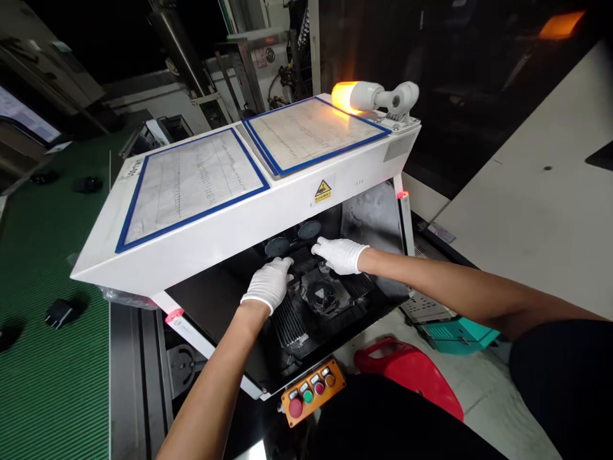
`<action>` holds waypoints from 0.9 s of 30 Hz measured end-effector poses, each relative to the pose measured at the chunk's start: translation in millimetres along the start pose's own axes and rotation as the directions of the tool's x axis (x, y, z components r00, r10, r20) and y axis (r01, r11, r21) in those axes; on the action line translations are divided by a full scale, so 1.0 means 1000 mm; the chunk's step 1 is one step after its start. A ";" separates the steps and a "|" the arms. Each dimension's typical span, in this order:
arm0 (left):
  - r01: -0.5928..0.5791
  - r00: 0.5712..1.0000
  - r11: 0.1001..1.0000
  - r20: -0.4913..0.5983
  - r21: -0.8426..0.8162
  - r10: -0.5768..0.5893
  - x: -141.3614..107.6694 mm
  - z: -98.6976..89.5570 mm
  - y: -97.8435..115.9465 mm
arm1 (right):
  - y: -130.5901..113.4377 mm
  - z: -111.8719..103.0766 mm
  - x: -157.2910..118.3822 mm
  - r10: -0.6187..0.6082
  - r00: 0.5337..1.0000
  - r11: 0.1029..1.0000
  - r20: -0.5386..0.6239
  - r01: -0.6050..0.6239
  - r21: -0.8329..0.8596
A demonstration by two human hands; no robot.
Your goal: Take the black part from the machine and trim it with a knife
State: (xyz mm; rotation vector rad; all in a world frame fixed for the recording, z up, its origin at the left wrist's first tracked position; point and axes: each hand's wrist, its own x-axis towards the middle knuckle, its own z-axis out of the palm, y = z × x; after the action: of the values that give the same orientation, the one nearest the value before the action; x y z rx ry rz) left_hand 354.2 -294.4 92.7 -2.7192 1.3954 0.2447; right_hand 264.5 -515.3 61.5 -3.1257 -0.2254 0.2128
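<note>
Gloved hands reach under a white machine hood point(268, 211): the left hand point(268, 283) and right hand point(341, 254) rest, fingers loosely spread and clamped on nothing, on a black finned part point(320, 299) inside. An orange button box point(312, 391) sits just below.

Gloved hands point(306, 271) on black fixture point(322, 297)

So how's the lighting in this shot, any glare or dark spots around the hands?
Head view: the orange lamp glows bright and blows out; the white cover is well lit; the opening under it is dark, so the black part near the left hand and right hand is hard to read; straight edges bow outward.
</note>
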 end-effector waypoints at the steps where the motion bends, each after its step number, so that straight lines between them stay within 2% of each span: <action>1: -0.009 1.000 1.000 0.012 0.014 0.008 0.002 0.000 0.002 | 0.000 0.000 0.000 0.003 1.000 1.000 0.000 -0.003 0.002; 9: -0.009 0.999 0.995 0.045 0.096 0.004 0.005 0.004 0.013 | -0.003 -0.004 -0.004 0.026 1.000 0.999 -0.002 -0.026 0.033; 16: 0.145 0.989 0.977 -0.025 0.157 -0.142 0.003 0.019 0.035 | -0.005 -0.004 -0.006 0.041 0.996 0.999 -0.075 -0.040 0.022; 19: 0.175 0.984 0.974 -0.049 0.144 -0.170 0.005 0.015 0.040 | -0.011 -0.009 -0.002 0.064 0.991 0.998 -0.117 -0.064 0.002; 23: 0.131 0.991 0.988 -0.033 0.080 -0.128 0.017 0.009 0.037 | -0.026 -0.007 0.007 0.125 0.979 0.992 -0.162 -0.126 0.005; 25: 0.125 0.991 0.991 -0.042 0.038 -0.124 0.026 0.013 0.037 | -0.032 -0.001 0.013 0.175 0.966 0.984 -0.191 -0.173 0.029; 27: 0.167 0.984 0.986 -0.060 -0.001 -0.167 0.035 0.022 0.040 | -0.035 0.006 0.018 0.242 0.947 0.970 -0.211 -0.234 0.059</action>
State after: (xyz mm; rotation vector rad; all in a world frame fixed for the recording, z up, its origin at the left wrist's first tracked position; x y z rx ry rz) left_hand 339.1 -342.5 64.8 -2.8413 1.1698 0.1500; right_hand 276.9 -478.4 53.3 -3.1021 0.1568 -0.1262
